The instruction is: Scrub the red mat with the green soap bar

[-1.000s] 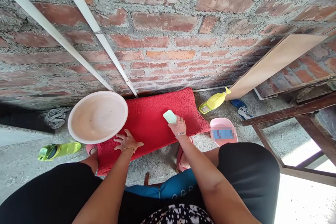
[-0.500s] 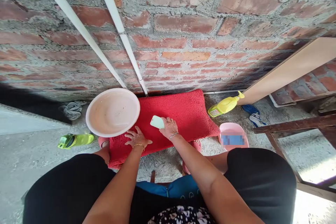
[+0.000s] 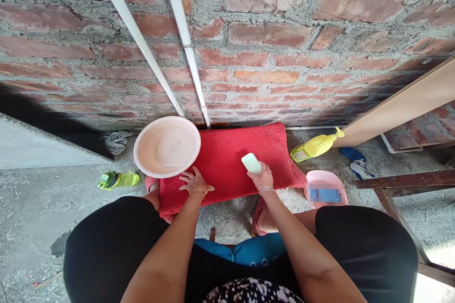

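Note:
A red textured mat (image 3: 227, 151) lies in front of my knees, its near edge hanging down. My left hand (image 3: 195, 183) rests flat on its left part with fingers spread, holding nothing. Farther right, my right hand (image 3: 262, 177) grips a pale green scrub brush (image 3: 250, 162) against the mat. The underside of this brush is hidden, so no bristles show. Just beyond my left hand, a pale pink basin (image 3: 167, 144) sits over the mat's left end, with some small dark specks inside.
A yellow pump bottle (image 3: 314, 146) stands right of the mat. Nearer is a pink tub (image 3: 325, 176) with blurred contents. A green drinking bottle (image 3: 122, 180) and grey rope (image 3: 116, 142) are at left. Behind rises a brick wall (image 3: 263, 33) with two white pipes (image 3: 188, 52).
My right hand has moved right along the mat with the scrub brush. My left hand stays spread on the mat. The whole view has shifted slightly.

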A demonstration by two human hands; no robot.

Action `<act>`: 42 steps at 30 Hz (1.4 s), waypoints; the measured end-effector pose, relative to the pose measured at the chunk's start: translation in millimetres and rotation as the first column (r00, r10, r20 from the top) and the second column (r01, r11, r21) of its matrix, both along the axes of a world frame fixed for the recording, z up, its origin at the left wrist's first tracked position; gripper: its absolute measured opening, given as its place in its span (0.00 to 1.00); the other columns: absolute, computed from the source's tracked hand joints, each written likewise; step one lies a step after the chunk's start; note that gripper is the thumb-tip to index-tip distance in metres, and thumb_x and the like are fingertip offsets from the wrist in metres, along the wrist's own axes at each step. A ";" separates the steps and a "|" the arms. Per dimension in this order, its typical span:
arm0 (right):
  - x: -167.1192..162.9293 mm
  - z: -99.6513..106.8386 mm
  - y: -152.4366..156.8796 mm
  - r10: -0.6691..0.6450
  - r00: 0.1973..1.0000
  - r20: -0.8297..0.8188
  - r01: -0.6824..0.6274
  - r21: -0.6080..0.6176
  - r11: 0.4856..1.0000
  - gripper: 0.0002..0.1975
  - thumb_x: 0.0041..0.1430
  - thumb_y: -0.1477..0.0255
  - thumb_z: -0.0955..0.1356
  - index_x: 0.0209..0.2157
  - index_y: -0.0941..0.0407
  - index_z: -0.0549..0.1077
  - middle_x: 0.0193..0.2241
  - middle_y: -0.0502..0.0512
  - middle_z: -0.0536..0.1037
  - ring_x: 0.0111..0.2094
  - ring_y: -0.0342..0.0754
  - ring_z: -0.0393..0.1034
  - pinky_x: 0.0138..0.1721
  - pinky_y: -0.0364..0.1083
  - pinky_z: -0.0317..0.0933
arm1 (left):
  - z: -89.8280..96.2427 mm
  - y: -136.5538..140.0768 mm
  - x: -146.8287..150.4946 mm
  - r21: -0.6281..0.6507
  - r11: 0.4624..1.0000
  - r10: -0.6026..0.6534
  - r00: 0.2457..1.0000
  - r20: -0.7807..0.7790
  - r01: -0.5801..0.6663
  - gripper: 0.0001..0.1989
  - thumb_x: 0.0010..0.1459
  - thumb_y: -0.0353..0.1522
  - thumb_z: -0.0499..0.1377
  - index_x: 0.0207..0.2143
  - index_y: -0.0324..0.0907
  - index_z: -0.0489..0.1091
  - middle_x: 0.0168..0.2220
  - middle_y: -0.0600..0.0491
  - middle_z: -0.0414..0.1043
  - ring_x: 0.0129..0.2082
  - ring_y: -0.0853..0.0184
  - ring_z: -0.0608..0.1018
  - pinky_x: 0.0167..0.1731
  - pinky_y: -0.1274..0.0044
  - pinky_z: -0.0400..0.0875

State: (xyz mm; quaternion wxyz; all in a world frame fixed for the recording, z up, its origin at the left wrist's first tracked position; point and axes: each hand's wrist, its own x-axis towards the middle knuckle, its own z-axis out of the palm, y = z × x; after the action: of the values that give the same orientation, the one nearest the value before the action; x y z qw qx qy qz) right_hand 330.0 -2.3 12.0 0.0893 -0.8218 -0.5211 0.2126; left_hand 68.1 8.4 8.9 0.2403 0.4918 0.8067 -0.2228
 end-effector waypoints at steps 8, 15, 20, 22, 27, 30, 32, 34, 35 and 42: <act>-55.3 10.0 -2.1 0.409 0.910 0.074 -0.397 -0.140 0.907 0.37 0.50 0.62 0.71 0.61 0.52 0.61 0.54 0.60 0.67 0.53 0.54 0.62 0.55 0.50 0.54 | 0.3 1.4 -1.2 0.001 1.000 0.009 1.000 0.001 -0.009 0.69 0.33 0.49 0.70 0.69 0.41 0.33 0.69 0.25 0.28 0.67 0.31 0.40 0.51 0.41 0.57; 39.3 5.1 -12.9 -0.157 0.986 0.054 0.161 -0.079 0.984 0.36 0.48 0.60 0.72 0.58 0.57 0.64 0.50 0.61 0.70 0.48 0.53 0.67 0.49 0.47 0.59 | -2.6 0.4 -2.4 0.033 0.999 0.002 1.000 0.006 -0.002 0.69 0.34 0.50 0.69 0.69 0.40 0.32 0.69 0.25 0.29 0.67 0.31 0.41 0.51 0.41 0.57; 30.8 6.3 -25.8 -0.138 0.990 0.008 0.139 -0.030 0.990 0.35 0.47 0.61 0.72 0.57 0.57 0.65 0.50 0.60 0.70 0.48 0.53 0.66 0.51 0.49 0.59 | -2.1 2.5 -0.7 0.024 1.000 0.013 1.000 -0.002 -0.013 0.69 0.34 0.49 0.69 0.69 0.39 0.32 0.68 0.24 0.27 0.67 0.31 0.41 0.51 0.42 0.57; 3.8 9.5 -28.7 0.035 0.999 -0.010 -0.036 -0.035 0.999 0.35 0.47 0.62 0.72 0.57 0.56 0.65 0.50 0.59 0.70 0.49 0.52 0.65 0.54 0.48 0.58 | 0.2 3.1 0.2 0.017 1.000 0.016 1.000 -0.010 -0.016 0.68 0.35 0.49 0.69 0.69 0.39 0.32 0.69 0.24 0.27 0.67 0.31 0.41 0.51 0.42 0.58; -43.9 17.3 -31.5 0.409 0.913 -0.010 -0.408 -0.098 0.908 0.36 0.50 0.62 0.71 0.61 0.52 0.62 0.53 0.58 0.68 0.52 0.52 0.63 0.56 0.49 0.55 | 6.3 3.2 1.4 0.007 1.000 0.007 1.000 -0.006 -0.007 0.68 0.36 0.50 0.68 0.69 0.39 0.32 0.69 0.25 0.27 0.67 0.31 0.41 0.52 0.43 0.58; -25.9 13.7 -29.3 0.370 0.929 0.027 -0.364 -0.123 0.923 0.36 0.50 0.63 0.71 0.61 0.52 0.62 0.53 0.58 0.68 0.52 0.52 0.63 0.55 0.49 0.55 | 6.7 2.8 1.2 0.004 1.000 0.002 1.000 -0.009 -0.002 0.68 0.37 0.50 0.68 0.70 0.39 0.31 0.69 0.25 0.27 0.67 0.31 0.41 0.52 0.44 0.58; 1.3 8.3 -28.2 0.216 0.975 0.040 -0.211 -0.107 0.972 0.37 0.48 0.64 0.72 0.60 0.54 0.63 0.52 0.59 0.69 0.51 0.52 0.64 0.54 0.48 0.56 | 5.5 2.7 0.7 0.002 1.000 0.004 1.000 -0.005 -0.004 0.68 0.36 0.50 0.68 0.70 0.39 0.31 0.69 0.25 0.27 0.67 0.31 0.42 0.52 0.44 0.58; 29.8 3.2 -28.3 0.024 0.999 0.045 -0.021 -0.060 0.998 0.37 0.46 0.63 0.73 0.59 0.56 0.64 0.51 0.60 0.70 0.50 0.53 0.64 0.53 0.48 0.58 | 3.9 2.8 -0.1 0.003 1.000 0.006 1.000 -0.001 -0.006 0.68 0.36 0.50 0.68 0.70 0.40 0.31 0.69 0.25 0.28 0.67 0.31 0.42 0.52 0.43 0.58; 41.3 1.6 -28.5 -0.062 0.997 0.044 0.063 -0.032 0.997 0.38 0.46 0.63 0.73 0.59 0.57 0.64 0.51 0.61 0.70 0.50 0.53 0.65 0.52 0.49 0.59 | 3.0 2.9 -0.4 0.008 1.000 0.005 1.000 0.000 -0.005 0.68 0.36 0.50 0.69 0.70 0.40 0.31 0.69 0.25 0.28 0.67 0.31 0.42 0.51 0.43 0.58; 19.0 4.4 -18.1 0.021 0.999 -0.025 -0.020 0.061 0.998 0.36 0.48 0.62 0.72 0.58 0.57 0.64 0.50 0.60 0.70 0.50 0.53 0.64 0.54 0.50 0.58 | 0.9 2.5 -0.8 0.035 0.999 0.006 1.000 0.013 -0.006 0.67 0.36 0.50 0.69 0.69 0.38 0.33 0.68 0.23 0.28 0.67 0.31 0.41 0.51 0.42 0.58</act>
State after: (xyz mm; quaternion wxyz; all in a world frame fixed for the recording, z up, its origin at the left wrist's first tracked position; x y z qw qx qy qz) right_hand 349.0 -20.5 16.4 0.1186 -0.8104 -0.5346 0.2082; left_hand 67.3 10.9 9.8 0.2373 0.4949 0.8104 -0.2049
